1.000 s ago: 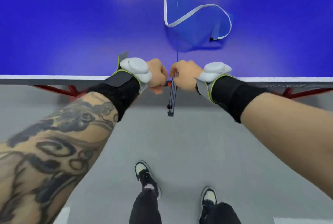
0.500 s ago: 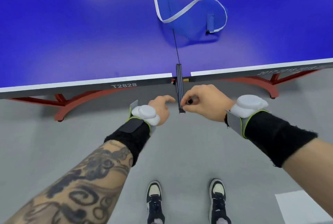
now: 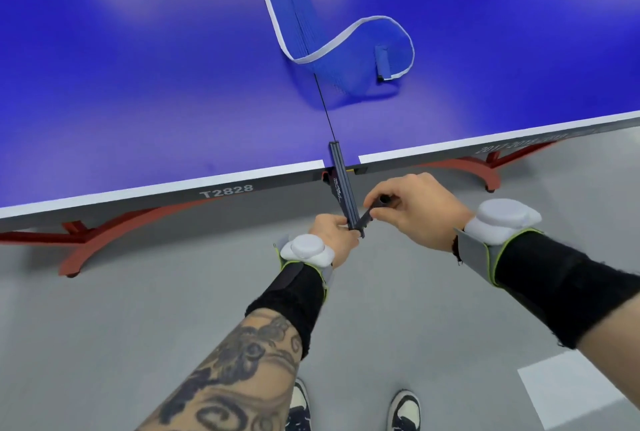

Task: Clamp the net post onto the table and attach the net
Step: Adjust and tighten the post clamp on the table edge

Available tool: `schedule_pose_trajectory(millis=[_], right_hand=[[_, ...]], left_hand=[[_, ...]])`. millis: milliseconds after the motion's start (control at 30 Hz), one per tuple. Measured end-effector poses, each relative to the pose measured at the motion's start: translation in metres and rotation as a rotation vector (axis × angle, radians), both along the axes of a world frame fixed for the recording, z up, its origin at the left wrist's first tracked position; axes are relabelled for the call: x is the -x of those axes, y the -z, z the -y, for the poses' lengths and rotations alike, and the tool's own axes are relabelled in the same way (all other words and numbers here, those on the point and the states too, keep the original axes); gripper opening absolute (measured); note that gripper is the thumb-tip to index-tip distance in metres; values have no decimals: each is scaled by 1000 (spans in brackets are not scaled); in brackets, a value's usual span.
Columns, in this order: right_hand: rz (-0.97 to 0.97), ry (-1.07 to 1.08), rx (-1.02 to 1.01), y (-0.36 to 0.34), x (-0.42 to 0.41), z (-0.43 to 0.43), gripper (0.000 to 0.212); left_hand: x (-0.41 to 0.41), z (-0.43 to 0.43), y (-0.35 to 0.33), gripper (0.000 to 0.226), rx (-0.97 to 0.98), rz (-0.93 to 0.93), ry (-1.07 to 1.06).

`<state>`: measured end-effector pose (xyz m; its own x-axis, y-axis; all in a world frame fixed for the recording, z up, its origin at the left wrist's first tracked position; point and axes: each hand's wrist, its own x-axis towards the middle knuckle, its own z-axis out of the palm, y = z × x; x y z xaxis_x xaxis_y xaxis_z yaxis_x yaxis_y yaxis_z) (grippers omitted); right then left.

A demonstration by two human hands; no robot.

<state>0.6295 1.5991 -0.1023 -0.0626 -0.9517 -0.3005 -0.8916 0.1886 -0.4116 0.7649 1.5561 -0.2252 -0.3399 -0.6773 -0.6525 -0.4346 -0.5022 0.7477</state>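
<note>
Your left hand (image 3: 334,235) has closed on the slim dark post (image 3: 341,181), low down. Right hand (image 3: 419,210) pinches its black knob (image 3: 383,202); mesh net (image 3: 349,49) lies curled.

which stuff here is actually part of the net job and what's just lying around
Part of the job:
net post, gripped low by the left hand
clamp screw, pinched by the right hand
net, lying loose on the table
net cord

Just about:
white floor patch
shoes
wrist trackers
</note>
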Motion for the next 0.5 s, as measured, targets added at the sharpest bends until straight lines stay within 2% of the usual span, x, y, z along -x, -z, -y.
schedule_pose_trajectory(millis=[167, 267, 433, 500], right_hand=[[8, 2, 2, 2, 3, 3, 14], [-1, 2, 2, 3, 4, 3, 13], [1, 18, -9, 1, 6, 4, 13], [12, 37, 2, 3, 7, 3, 13]], left_hand=[[5, 1, 15, 24, 28, 10, -2], [9, -4, 10, 13, 56, 27, 2], [11, -9, 4, 13, 78, 75, -5], [9, -9, 9, 24, 77, 68, -6]])
